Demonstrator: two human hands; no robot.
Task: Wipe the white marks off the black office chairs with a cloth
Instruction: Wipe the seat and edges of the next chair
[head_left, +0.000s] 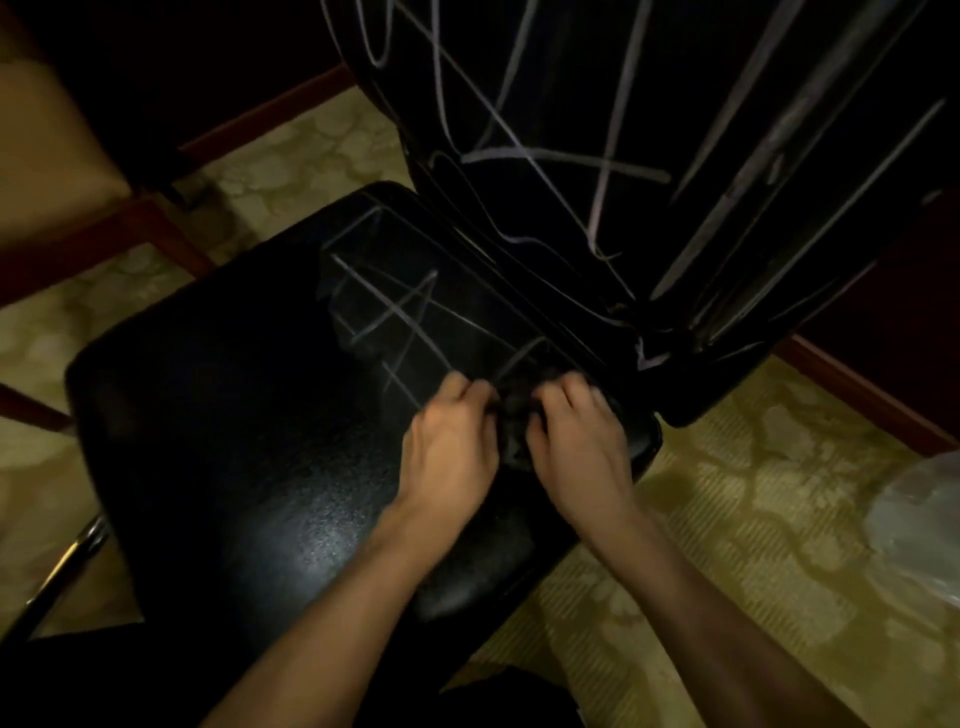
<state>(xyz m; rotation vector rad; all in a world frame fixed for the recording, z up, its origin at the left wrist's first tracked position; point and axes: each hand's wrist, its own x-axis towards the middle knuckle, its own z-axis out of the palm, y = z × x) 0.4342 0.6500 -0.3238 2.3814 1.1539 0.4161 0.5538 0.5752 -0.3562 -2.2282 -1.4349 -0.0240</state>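
A dark cloth (511, 415) lies bunched on the black chair seat (249, 441), toward the seat's back edge and just in front of where the seat meets the backrest (649, 130). Both hands are on it. The left hand (452, 441) sits at the cloth's left side with its fingers curled down into the fabric; its grip pinches the cloth's edge. The right hand (579, 441) sits at the cloth's right side, fingers likewise curled and closed on the fabric. The two hands are close together, with the cloth showing in the narrow gap between them. How tight each grip is cannot be told, since the cloth is nearly as dark as the seat.

White marks (395, 317) cross the seat just behind and to the left of the cloth, as straight lines that cross each other. More white lines (561, 156) run over the backrest, long and slanted. The front part of the seat is glossy.

Around the chair lies a patterned yellowish carpet (753, 519). Left of the seat stands a wooden chair leg (156, 228), and far to its right, at the edge of view, a pale plastic bag (919, 525).
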